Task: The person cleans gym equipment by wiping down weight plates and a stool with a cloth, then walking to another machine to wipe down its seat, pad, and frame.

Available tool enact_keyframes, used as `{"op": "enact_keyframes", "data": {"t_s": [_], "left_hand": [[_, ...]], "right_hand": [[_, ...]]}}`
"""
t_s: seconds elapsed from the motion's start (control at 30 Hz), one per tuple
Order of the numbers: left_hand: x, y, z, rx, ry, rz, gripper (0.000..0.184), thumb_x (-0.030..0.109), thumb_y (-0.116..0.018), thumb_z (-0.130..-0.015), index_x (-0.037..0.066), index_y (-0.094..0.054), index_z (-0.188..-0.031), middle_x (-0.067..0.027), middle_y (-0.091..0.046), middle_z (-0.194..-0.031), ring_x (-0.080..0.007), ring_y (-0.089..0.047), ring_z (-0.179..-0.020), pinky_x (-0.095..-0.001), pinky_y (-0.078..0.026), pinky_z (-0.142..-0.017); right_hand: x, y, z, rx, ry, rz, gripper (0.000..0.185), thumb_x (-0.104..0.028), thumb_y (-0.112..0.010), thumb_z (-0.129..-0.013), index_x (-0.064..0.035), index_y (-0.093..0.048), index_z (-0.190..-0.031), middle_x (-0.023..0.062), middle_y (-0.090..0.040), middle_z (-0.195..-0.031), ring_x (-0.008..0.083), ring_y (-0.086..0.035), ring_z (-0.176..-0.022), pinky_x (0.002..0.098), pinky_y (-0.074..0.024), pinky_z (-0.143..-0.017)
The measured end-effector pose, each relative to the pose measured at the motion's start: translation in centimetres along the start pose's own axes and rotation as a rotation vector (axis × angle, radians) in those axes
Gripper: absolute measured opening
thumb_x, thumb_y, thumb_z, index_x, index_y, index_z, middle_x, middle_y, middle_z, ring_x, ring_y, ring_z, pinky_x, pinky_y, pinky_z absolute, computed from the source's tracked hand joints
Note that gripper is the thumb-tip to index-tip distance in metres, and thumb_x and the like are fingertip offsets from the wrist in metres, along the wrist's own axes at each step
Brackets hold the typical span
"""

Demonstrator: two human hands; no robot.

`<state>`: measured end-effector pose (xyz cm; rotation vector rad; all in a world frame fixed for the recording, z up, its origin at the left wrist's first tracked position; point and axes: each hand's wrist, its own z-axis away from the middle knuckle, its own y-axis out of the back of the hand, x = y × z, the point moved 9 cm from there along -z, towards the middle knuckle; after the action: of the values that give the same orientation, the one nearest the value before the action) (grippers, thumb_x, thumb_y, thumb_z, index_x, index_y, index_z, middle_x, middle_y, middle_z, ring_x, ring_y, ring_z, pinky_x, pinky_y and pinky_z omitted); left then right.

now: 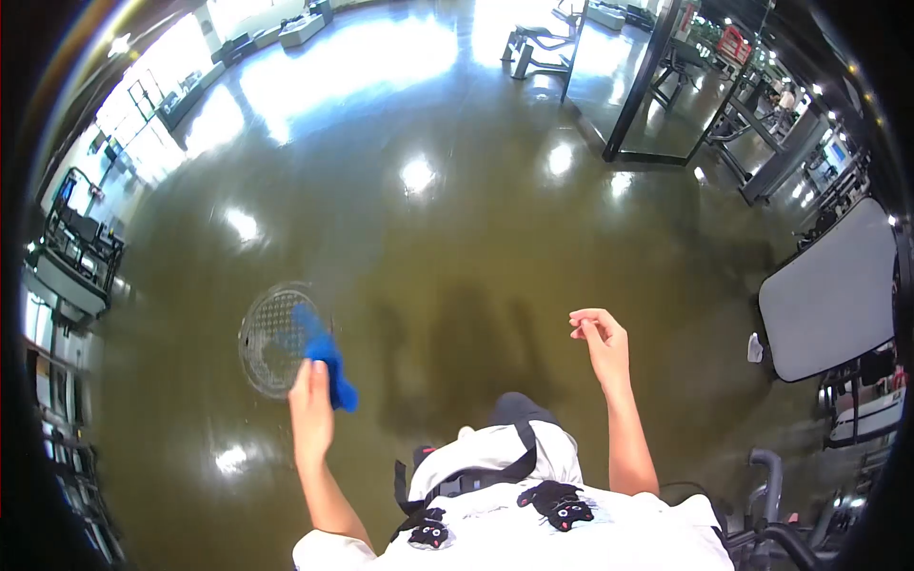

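Observation:
A blue cloth [330, 369] hangs from my left hand [311, 395], whose fingers are closed on it; its upper end is blurred and overlaps a round metal cover [269, 347] in the floor. My right hand [602, 341] is raised over the floor on the other side, fingers curled with the thumb near the fingertips, and nothing shows in it. Between my arms are a white top with black cat figures [562, 506] and a black strap with a buckle [464, 483].
Glossy green-brown floor [457, 238] spreads ahead. A large grey panel [833, 290] stands at the right, with a small white item [754, 348] beside it. Gym machines line both sides, and a black frame [624, 119] rises at the upper right. Grey tubing [769, 485] is near my right side.

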<state>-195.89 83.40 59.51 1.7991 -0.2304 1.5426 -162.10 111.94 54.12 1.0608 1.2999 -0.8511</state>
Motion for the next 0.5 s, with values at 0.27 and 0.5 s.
{"op": "enact_keyframes", "data": {"t_s": [0.27, 0.5], "left_hand": [[1.5, -8.3, -13.0, -0.203, 0.017, 0.282, 0.031, 0.024, -0.045, -0.101, -0.002, -0.060, -0.094, 0.0040, -0.055, -0.080, -0.0044, -0.047, -0.075, -0.0204, -0.039, -0.068], [3.4, -6.7, -29.5, 0.130, -0.033, 0.146, 0.023, 0.020, -0.049, -0.098, 0.001, -0.058, -0.089, 0.0039, -0.050, -0.078, -0.0046, -0.044, -0.074, -0.0211, -0.038, -0.068]], "right_hand": [[4.4, -2.7, -13.4, 0.051, -0.112, 0.076, 0.016, -0.007, -0.052, -0.091, -0.0015, -0.066, -0.095, 0.0046, -0.066, -0.083, 0.0100, -0.060, -0.071, 0.0236, -0.0477, -0.067], [6.0, -4.3, -32.2, 0.220, -0.141, 0.015, 0.019, -0.005, -0.049, -0.092, 0.0002, -0.066, -0.095, 0.0065, -0.065, -0.084, 0.0113, -0.060, -0.073, 0.0248, -0.0501, -0.069]]}}
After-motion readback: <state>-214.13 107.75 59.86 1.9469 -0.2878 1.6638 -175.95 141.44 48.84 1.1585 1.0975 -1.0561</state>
